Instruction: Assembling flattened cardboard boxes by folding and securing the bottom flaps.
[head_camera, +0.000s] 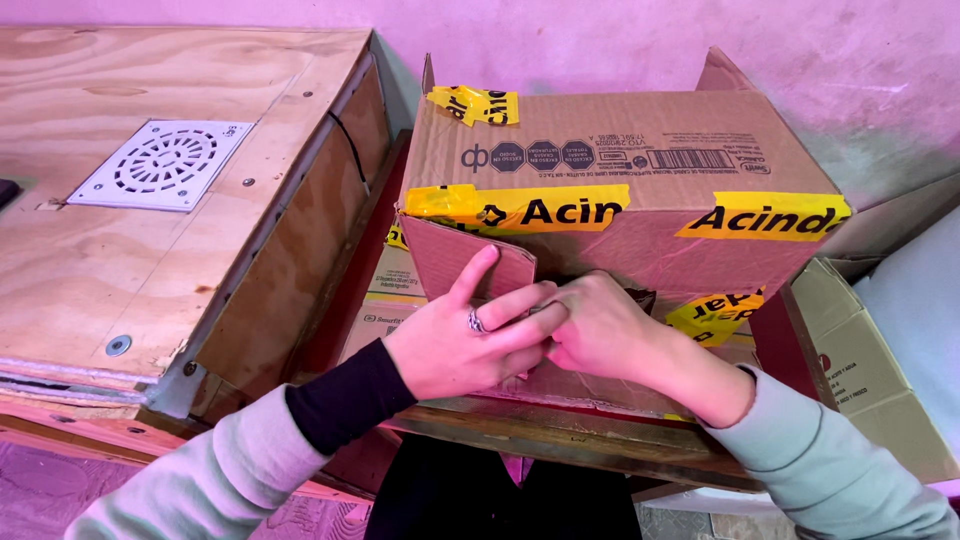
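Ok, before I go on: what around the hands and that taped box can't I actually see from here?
Head view only:
- Inside of the cardboard box: its front wall and small flap screen it.
- Right hand fingertips: behind the left hand, so any grip is unclear.
- Box base: covered by both hands and the wooden ledge.
- Plywood crate: cut off by the left edge.

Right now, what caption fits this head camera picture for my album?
Left hand and right hand press a flap on a cardboard box with yellow tape.
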